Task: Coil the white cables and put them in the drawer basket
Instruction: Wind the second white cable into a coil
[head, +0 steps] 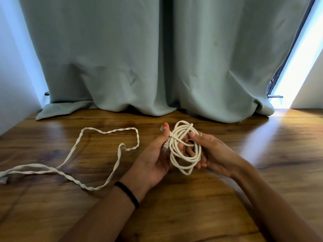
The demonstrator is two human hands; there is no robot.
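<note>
A white round cable (181,155) is wound into a coil of several loops and held above the wooden surface. My left hand (153,158) grips the coil's left side, thumb up, with a clear plug end under the palm. My right hand (208,152) holds the coil's right side, fingers passing through the loops. A second white cable (115,165), flat and twisted, lies loose and uncoiled on the wood to the left, running off the left edge. No drawer basket is in view.
The wooden surface (174,206) stretches across the view. A pale green curtain (139,58) hangs at the back and pools on the wood. A bright window gap (297,67) shows at the right and a white wall (10,75) at the left.
</note>
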